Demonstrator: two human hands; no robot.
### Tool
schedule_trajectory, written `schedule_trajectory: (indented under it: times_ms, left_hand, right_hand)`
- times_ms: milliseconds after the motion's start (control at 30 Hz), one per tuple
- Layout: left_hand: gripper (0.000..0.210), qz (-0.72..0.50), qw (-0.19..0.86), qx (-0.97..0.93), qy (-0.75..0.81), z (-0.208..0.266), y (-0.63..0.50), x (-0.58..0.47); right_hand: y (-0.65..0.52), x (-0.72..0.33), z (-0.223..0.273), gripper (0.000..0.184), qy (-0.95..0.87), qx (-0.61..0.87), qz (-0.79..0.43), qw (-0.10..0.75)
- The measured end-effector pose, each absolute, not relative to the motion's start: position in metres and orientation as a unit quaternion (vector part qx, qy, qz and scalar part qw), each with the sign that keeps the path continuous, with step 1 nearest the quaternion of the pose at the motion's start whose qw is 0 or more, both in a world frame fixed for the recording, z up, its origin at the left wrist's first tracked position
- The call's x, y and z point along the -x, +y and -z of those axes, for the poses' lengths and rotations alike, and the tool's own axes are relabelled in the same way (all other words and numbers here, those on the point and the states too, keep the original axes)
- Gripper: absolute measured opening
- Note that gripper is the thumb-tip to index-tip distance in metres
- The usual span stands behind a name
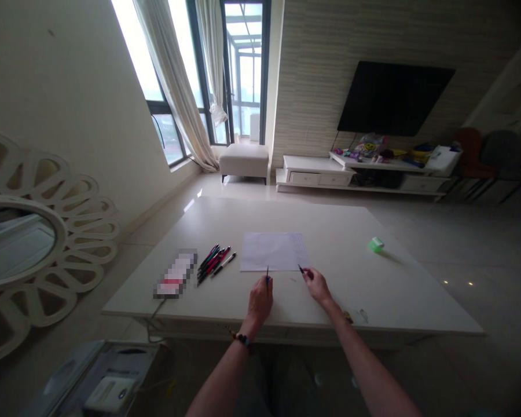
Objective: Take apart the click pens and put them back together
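Observation:
My left hand [260, 298] is closed around a slim dark pen [267, 271] that points up toward the near edge of a white sheet of paper [264, 252]. A bit of blue shows at the fingers. Near the sheet's lower right corner, my right hand [316, 285] pinches another dark pen [301, 269], its tip angled to the upper left. Most of this pen is hidden by the fingers. Faint rows of writing run down the paper's right side. To the left lies a loose pile of several pens [215, 262], black, red and teal.
A blurred-out phone [176, 277] with a cable lies at the left of the white table [330, 226]. A green block-like item [377, 245] stands at the right. Small items [348, 317] lie by my right forearm. Below left is an open drawer or case [113, 376].

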State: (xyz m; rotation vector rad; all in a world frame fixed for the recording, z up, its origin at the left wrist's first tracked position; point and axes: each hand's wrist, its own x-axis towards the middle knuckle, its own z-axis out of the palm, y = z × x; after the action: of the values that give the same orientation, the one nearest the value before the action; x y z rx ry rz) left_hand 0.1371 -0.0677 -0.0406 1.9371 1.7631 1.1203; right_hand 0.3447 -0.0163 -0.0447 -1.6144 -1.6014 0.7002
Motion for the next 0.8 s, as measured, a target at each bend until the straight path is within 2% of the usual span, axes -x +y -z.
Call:
schedule_trajectory:
  times_ms: [167,300,400,500,567,800]
  left_hand:
    - [0.027,-0.411,0.159,-0.674,0.593,0.041,-0.068,-0.138]
    - [0.024,-0.404,0.149,-0.678,0.595,0.040,-0.069,-0.138]
    - [0.023,-0.381,0.134,-0.680,0.612,0.038,-0.070,-0.138]
    - [0.026,-0.352,0.136,-0.687,0.621,0.037,-0.070,-0.139]
    - [0.028,-0.335,0.144,-0.689,0.626,0.036,-0.070,-0.139]
    - [0.030,-0.328,0.138,-0.690,0.630,0.037,-0.069,-0.139]
  right_hand:
    - [-0.023,-0.330,0.028,0.045,-0.565,0.558,-0.398,0.459]
    - [-0.026,-0.317,0.015,0.037,-0.576,0.537,-0.385,0.482]
    - [-0.027,-0.318,0.022,0.025,-0.595,0.618,-0.300,0.417]
    - [-0.029,-0.324,0.036,0.027,-0.601,0.676,-0.251,0.345]
    - [-0.029,-0.326,0.041,0.030,-0.618,0.680,-0.244,0.311]
    - [-0.022,-0.317,0.037,0.022,-0.691,0.664,-0.205,0.200]
